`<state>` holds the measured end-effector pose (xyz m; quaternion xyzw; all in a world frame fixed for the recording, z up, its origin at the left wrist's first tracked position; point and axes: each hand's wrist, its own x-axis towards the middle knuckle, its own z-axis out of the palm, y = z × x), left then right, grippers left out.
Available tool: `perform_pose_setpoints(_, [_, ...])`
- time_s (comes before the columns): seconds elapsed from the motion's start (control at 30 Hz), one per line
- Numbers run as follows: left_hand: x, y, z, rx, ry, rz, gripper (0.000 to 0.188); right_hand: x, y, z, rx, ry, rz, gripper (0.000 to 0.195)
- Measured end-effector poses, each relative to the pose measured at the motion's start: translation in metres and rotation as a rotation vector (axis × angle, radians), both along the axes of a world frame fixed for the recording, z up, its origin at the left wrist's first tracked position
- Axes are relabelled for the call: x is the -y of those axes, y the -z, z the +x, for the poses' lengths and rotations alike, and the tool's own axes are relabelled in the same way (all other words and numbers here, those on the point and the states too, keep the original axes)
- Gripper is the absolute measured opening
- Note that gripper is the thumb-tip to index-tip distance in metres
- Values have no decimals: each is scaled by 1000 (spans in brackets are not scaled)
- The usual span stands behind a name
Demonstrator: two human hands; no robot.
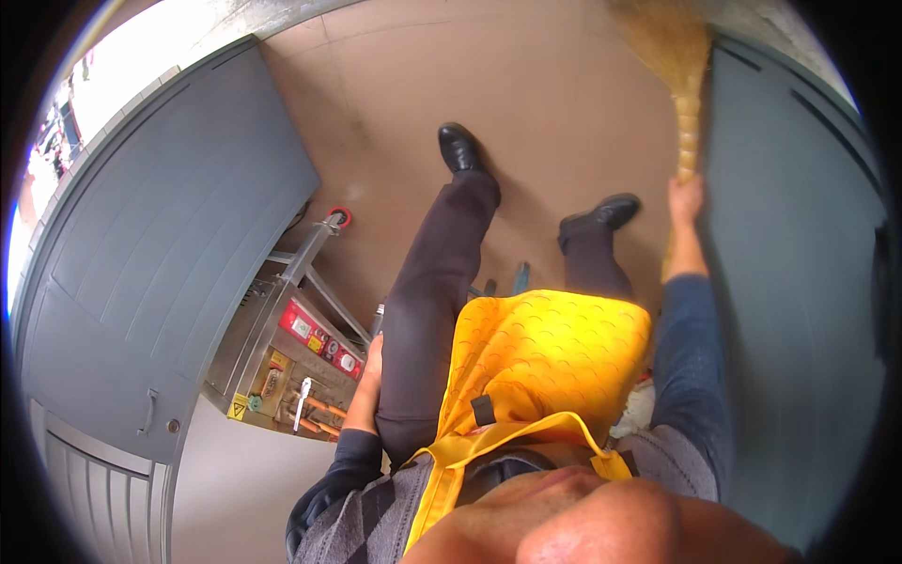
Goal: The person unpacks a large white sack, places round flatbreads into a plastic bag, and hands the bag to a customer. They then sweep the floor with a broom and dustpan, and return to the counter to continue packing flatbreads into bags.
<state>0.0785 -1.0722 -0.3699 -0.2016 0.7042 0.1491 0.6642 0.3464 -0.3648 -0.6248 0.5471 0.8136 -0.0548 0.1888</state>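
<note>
My right hand (686, 199) is closed around a straw broom at the right. The broom's bound neck (687, 134) runs up from my fist, and its bristles (666, 42) spread over the tiled floor at the far right, slightly blurred. Below the fist, a thin part of the handle lies along my forearm. My left hand (371, 359) is low beside my left thigh, against the dark trousers (430, 282); the thigh hides its fingers. A yellow apron or bib (550, 345) with straps hangs from my neck over my lap.
A grey door leaf (176, 211) stands at the left, another grey panel (789, 282) close by my right arm. A metal-framed cart (303, 261) with a red-rimmed caster (340, 217) and a red control panel (320, 338) is left of my leg. Blue-green legs (521, 278) show between my knees.
</note>
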Motion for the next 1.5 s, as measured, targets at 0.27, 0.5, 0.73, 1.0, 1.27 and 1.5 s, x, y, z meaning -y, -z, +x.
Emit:
perform_pose_setpoints(0.27, [-28,15,21,-340,358,305,28,91,-227,-124,-212,128,-370,30])
perform_pose_setpoints(0.5, [-41,70,79,-209,1548,530,50,154,-300,-177,-122,293,-821,24])
perform_pose_setpoints(0.73, [-37,112,92,179,1610,553,35,205,-327,-215,-8,246,-780,17])
perform_pose_setpoints(1.0, [27,141,164,166,1420,664,32,212,-322,-214,-19,112,-784,20])
perform_pose_setpoints(1.27, [52,144,322,231,1356,701,36,190,-321,-167,14,1,-774,34])
perform_pose_setpoints(1.5, [51,160,417,169,1261,696,37,220,-330,-91,-53,426,-834,41])
